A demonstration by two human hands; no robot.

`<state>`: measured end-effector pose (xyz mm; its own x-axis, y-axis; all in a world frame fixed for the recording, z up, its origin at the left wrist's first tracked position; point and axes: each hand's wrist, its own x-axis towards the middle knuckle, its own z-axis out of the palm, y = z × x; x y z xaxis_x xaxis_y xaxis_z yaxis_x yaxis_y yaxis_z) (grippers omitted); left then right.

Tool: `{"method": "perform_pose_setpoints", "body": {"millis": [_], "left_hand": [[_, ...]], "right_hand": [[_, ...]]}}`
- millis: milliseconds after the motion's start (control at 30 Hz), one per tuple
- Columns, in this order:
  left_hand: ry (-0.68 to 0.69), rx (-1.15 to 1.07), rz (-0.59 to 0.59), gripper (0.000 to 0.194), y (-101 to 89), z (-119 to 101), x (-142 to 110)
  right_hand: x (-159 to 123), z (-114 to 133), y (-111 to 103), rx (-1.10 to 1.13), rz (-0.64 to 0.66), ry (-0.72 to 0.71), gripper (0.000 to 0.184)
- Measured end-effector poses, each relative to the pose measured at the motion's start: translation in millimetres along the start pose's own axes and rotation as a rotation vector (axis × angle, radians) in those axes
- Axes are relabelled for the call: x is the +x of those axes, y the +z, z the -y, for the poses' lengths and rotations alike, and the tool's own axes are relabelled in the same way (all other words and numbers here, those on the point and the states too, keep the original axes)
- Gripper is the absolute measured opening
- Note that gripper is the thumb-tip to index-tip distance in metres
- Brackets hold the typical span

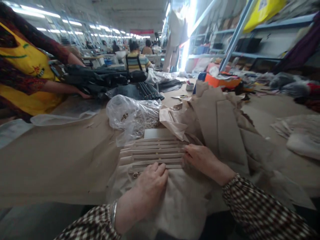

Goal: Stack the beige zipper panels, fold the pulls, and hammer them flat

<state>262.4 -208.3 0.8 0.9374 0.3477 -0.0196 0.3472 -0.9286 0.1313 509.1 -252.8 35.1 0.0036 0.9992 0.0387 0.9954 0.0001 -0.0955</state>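
In front of me lies a fanned stack of beige fabric pieces (150, 151), overlapping in rows. Each visible row has a zipper-like strip with a small gold-coloured fitting near its middle. My left hand (147, 186) rests palm down on the lowest row, its fingers laid on the cloth. A small metal ring (135, 175) shows just left of those fingers. At the stack's right end, my right hand (203, 161) has thumb and fingers closed on the edge of a piece; its fingertips are partly hidden. Loose beige fabric hangs toward me over the table's front edge.
Behind the stack sits a clear plastic bag (135, 113) of small items. Beige panels (220, 123) are heaped at right. Scissors (180, 97) and an orange box (222, 81) lie farther back. At left, a co-worker's hands (83, 94) touch dark goods (100, 78).
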Motion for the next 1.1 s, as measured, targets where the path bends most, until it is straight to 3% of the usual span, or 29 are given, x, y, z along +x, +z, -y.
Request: {"method": "perform_pose_setpoints", "body": {"millis": [100,167,267,400,567,667,733,833,900,1000,1100], "left_hand": [[-0.015,0.006,0.05,0.047,-0.5,0,-5],[-0.01,0.003,0.078,0.051,-2.8,-1,-7],[-0.025,-0.016,0.086,0.055,-2.3,-3,-10],[-0.067,-0.066,0.091,0.058,1.9,-3,-11],[-0.081,-0.126,0.135,0.064,4.1,-2,-7],[-0.125,-0.09,0.191,0.061,5.7,-2,-2],[-0.144,-0.063,0.208,0.061,8.1,-1,0],[-0.117,-0.039,0.196,0.064,13.7,0,-1],[-0.108,-0.027,0.185,0.064,16.6,1,-2],[-0.097,-0.032,0.203,0.061,12.1,2,0],[-0.069,-0.07,0.213,0.053,-8.7,3,6]], "right_hand": [[4,-32,-4,0.031,-0.268,0.098,0.014],[13,-50,-3,0.035,-0.314,0.166,0.022],[30,-62,3,0.027,-0.215,0.184,0.034],[50,-57,7,0.008,-0.128,0.132,0.023],[60,-39,-20,0.002,-0.084,0.086,0.015],[42,-25,-43,0.001,-0.113,0.028,0.017],[19,-24,-52,-0.011,-0.255,0.011,0.018],[-24,-46,-50,-0.056,-0.542,0.157,0.03],[-48,-70,-41,-0.048,-0.63,0.328,0.045],[-64,-101,-30,0.081,-0.558,0.558,0.05],[-60,-112,-36,0.189,-0.434,0.599,0.033]]}}
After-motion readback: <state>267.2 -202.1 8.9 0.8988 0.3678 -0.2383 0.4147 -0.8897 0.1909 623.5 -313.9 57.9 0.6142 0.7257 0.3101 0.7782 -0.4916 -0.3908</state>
